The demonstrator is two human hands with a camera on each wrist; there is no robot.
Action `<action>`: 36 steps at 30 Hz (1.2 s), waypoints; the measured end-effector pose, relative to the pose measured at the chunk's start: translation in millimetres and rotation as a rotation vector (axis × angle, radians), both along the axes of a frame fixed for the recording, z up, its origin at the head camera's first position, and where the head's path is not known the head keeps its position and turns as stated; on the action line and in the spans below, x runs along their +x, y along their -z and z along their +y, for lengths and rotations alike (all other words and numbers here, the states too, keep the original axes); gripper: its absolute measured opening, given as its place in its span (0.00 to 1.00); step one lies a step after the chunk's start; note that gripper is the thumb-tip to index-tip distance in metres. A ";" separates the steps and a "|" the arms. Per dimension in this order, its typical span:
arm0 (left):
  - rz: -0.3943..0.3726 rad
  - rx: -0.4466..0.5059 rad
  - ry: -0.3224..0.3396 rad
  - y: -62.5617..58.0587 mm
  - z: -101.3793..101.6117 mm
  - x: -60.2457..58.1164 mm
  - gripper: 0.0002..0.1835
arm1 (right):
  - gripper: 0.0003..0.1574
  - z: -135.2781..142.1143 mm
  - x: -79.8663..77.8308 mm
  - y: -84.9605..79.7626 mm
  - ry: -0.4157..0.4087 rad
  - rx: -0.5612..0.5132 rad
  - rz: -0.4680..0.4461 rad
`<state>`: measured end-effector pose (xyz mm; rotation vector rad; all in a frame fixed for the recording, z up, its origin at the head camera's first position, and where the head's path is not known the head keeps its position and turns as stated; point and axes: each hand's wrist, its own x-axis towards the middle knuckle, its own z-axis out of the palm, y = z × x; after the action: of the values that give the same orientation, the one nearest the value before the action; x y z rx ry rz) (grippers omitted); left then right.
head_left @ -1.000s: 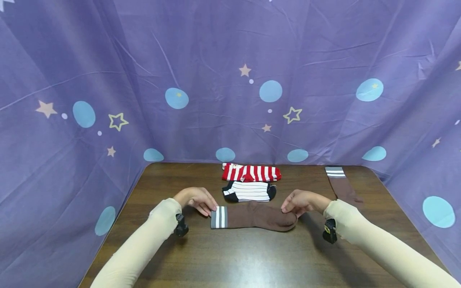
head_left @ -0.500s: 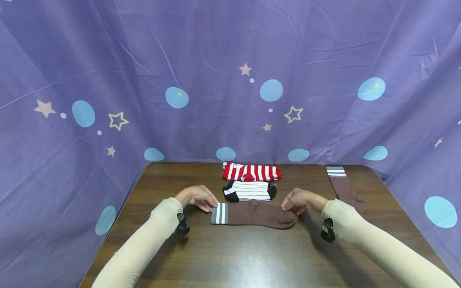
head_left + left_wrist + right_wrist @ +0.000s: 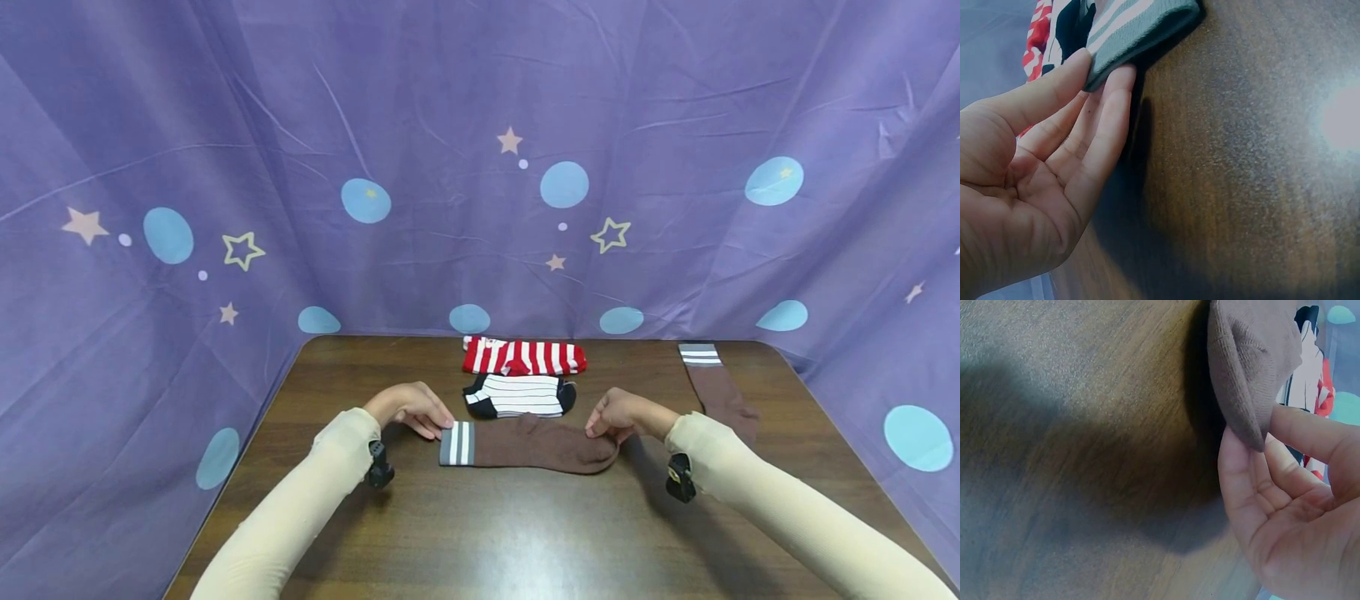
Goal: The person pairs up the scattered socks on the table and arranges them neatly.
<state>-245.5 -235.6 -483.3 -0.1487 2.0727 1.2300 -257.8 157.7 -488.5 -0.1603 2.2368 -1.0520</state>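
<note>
A brown sock (image 3: 525, 443) with a grey, white-striped cuff lies stretched sideways between both hands. My left hand (image 3: 416, 410) pinches the upper corner of its cuff; in the left wrist view the thumb is on top of the grey edge (image 3: 1141, 39) and the fingers are beneath. At the toe end, my right hand (image 3: 628, 415) pinches the fabric between thumb and fingers, and the right wrist view shows the toe (image 3: 1247, 375) sagging to a point between them. Just behind the brown sock lies a white sock (image 3: 521, 396) with black heel and toe.
Farther back is a red-and-white striped sock (image 3: 523, 357). A second brown sock (image 3: 716, 387) with a grey striped cuff lies at the right rear of the wooden table (image 3: 495, 533). A purple curtain (image 3: 450, 167) surrounds the table's back and sides.
The brown sock's near edge has shifted slightly away from me early on, with both hands keeping their pinch at its ends. The other socks stay where they were.
</note>
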 end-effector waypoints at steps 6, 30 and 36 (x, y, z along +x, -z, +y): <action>0.004 -0.018 0.004 -0.7 0.6 -1.7 0.08 | 0.04 -1.3 0.7 1.7 -0.001 0.029 0.044; 0.064 -0.097 0.022 -5.6 5.2 0.5 0.05 | 0.10 -1.5 3.1 2.1 -0.033 0.140 0.213; 0.063 -0.111 0.021 -5.4 5.8 1.4 0.06 | 0.11 -0.4 3.9 4.0 -0.030 0.144 0.229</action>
<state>-244.1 -229.8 -477.9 -0.1401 2.1923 1.1208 -253.8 157.3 -492.6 -0.2629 2.4980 -0.8895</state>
